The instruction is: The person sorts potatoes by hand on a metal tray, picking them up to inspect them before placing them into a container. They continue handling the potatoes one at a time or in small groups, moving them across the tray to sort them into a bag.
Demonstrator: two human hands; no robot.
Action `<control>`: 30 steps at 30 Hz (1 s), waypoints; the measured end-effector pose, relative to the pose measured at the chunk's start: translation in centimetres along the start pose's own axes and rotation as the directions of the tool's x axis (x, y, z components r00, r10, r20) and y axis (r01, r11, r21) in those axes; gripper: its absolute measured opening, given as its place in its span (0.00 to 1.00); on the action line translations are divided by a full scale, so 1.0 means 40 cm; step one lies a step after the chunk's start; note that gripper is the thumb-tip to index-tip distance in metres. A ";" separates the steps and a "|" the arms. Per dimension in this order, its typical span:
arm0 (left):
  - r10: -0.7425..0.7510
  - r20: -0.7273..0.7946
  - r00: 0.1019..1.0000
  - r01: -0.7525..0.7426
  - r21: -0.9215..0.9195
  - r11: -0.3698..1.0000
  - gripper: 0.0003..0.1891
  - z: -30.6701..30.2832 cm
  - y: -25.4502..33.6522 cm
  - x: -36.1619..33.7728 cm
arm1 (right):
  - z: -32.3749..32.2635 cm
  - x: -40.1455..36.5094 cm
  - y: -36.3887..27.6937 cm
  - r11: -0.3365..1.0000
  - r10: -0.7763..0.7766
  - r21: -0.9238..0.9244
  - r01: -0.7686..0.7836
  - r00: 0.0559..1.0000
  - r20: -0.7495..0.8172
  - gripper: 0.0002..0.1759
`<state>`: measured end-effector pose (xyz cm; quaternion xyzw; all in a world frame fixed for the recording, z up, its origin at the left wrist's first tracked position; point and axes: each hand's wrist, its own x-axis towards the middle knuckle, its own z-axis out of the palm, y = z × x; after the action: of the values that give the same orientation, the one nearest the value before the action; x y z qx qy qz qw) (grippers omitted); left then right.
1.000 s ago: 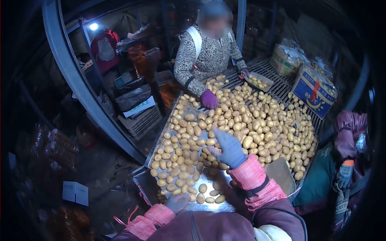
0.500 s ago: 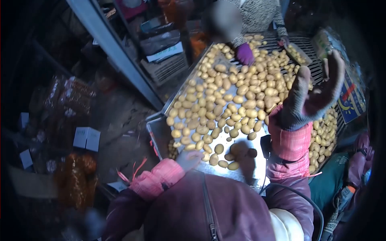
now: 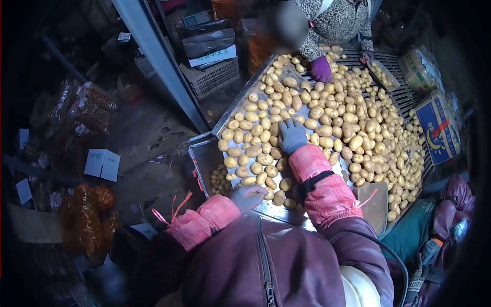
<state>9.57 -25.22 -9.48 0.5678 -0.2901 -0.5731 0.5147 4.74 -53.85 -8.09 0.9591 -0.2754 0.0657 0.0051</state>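
My right hand [image 3: 293,136], in a grey glove, lies palm down on the potatoes [image 3: 327,115] in the middle of the sorting table, fingers spread. At the table's near edge is my left hand [image 3: 249,197], also gloved; its fingers are curled together, and whatever they hold is too small to make out. Beside its fingertips lie several potatoes [image 3: 279,197]. Bare metal [image 3: 335,166] shows between the potatoes near my right forearm.
Across the table, a co-worker's purple-gloved hand [image 3: 321,69] touches potatoes; their other hand holds a scoop-like tray [image 3: 381,75]. A blue carton [image 3: 436,128] stands at the right rim. A metal post [image 3: 158,61] rises at left, near a crate [image 3: 209,78]. Another person's sleeve [image 3: 455,202] shows at right.
My right hand has come down from above the table's right side and moved left onto the potatoes. The left hand stays at the near edge. Potatoes have shifted toward the near edge.
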 end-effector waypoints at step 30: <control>-0.208 0.000 0.978 0.208 0.002 0.978 0.15 -0.035 0.039 -0.016 | -0.062 -0.007 0.126 0.602 0.256 0.707 -0.372 0.928 0.270 0.28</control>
<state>11.18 -24.75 -8.08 0.5955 -0.2298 -0.6234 0.4516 1.53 -57.84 -5.78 0.8140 -0.3880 0.1049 -0.4194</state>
